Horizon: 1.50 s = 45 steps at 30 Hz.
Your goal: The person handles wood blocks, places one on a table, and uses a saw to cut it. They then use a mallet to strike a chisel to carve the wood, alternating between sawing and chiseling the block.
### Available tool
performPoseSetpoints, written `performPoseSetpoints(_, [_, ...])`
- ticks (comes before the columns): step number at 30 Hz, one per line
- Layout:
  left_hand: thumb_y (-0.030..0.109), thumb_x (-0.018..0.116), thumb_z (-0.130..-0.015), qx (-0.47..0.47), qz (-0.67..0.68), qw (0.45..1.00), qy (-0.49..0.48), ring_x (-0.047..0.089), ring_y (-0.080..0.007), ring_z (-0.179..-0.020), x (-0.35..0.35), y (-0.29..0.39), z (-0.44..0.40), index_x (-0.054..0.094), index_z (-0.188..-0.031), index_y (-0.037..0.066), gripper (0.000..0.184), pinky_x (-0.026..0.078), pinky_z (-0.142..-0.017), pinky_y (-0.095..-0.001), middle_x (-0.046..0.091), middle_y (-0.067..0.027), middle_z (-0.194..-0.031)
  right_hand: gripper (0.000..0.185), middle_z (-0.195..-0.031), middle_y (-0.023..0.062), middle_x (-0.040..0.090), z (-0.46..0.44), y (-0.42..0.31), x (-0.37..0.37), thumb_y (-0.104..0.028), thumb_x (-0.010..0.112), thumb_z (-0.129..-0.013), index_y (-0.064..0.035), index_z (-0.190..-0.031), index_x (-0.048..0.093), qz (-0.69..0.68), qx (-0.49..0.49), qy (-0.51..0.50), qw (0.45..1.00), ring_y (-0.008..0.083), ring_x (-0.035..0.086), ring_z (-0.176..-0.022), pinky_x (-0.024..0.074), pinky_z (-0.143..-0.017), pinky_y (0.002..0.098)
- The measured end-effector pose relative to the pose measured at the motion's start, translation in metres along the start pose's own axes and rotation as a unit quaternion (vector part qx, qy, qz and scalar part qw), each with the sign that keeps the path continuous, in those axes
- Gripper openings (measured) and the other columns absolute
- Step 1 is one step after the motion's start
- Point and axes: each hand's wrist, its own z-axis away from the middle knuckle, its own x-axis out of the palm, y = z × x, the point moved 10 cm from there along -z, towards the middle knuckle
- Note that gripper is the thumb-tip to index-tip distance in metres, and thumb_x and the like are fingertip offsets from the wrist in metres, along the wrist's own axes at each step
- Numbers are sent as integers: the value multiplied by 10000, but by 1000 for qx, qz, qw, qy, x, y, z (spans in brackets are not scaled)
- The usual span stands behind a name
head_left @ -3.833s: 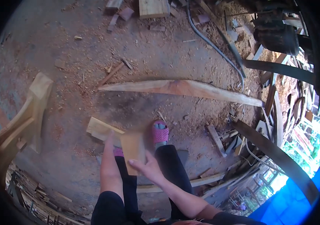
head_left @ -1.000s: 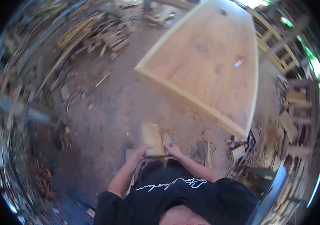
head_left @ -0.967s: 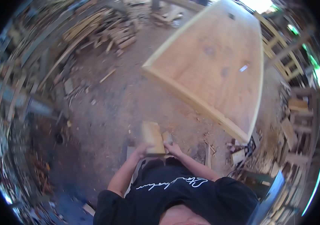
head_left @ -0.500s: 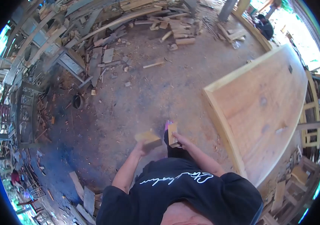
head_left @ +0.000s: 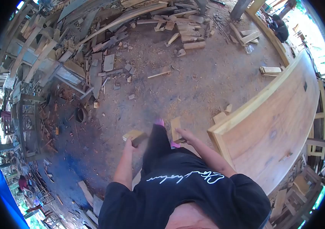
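Note:
My left hand (head_left: 131, 145) is closed on a short, pale wood block (head_left: 135, 134), held out to the left of my legs. Another short wood piece (head_left: 176, 128) is in my right hand (head_left: 185, 136), with the thumb lying across its face. The two pieces are apart, one on each side of my front leg. To the right of my right hand stands a large wooden panel (head_left: 269, 129) with a thick, light-coloured edge.
Wood offcuts (head_left: 193, 38) are piled at the top. A metal-edged frame (head_left: 69, 78) and a round, hollow object (head_left: 81, 114) lie at the left. Small scraps dot the floor (head_left: 151, 95). A person (head_left: 280, 29) is low down at the upper right.
The view has turned and moved forward, so the panel sits further right than a second ago. The two wood pieces, then side by side, are now apart. One leg has stepped forward.

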Motion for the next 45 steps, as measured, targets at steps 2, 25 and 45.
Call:
performPoseSetpoints(2, [434, 642, -806, 3, 14, 1000, -7, 608, -280, -826, 32, 38, -2, 604, -1126, 111, 457, 499, -633, -387, 637, -119, -952, 552, -1012, 186, 640, -20, -21, 9, -331, 694, -864, 83, -1176, 505, -18, 24, -47, 998, 276, 682, -812, 585, -639, 421])
performPoseSetpoints(25, [395, 682, -823, 30, -90, 991, -94, 615, -241, -942, 296, 383, -20, 584, -1190, 186, 433, 497, -740, -428, 657, -62, -1061, 434, -876, 46, 649, -192, -290, -75, -475, 664, -856, -112, -1088, 613, -16, 53, 165, 985, 209, 648, -687, 495, -540, 365])
performPoseSetpoints(45, [265, 717, -820, -45, -72, 996, -24, 526, -306, -1105, 500, 514, -184, 472, -1294, 222, 536, 431, -883, -550, 565, -89, -1147, 686, -971, 173, 624, -371, -568, -61, -405, 741, -806, 116, -1195, 522, 174, -39, 226, 958, 201, 615, -819, 501, -616, 359])
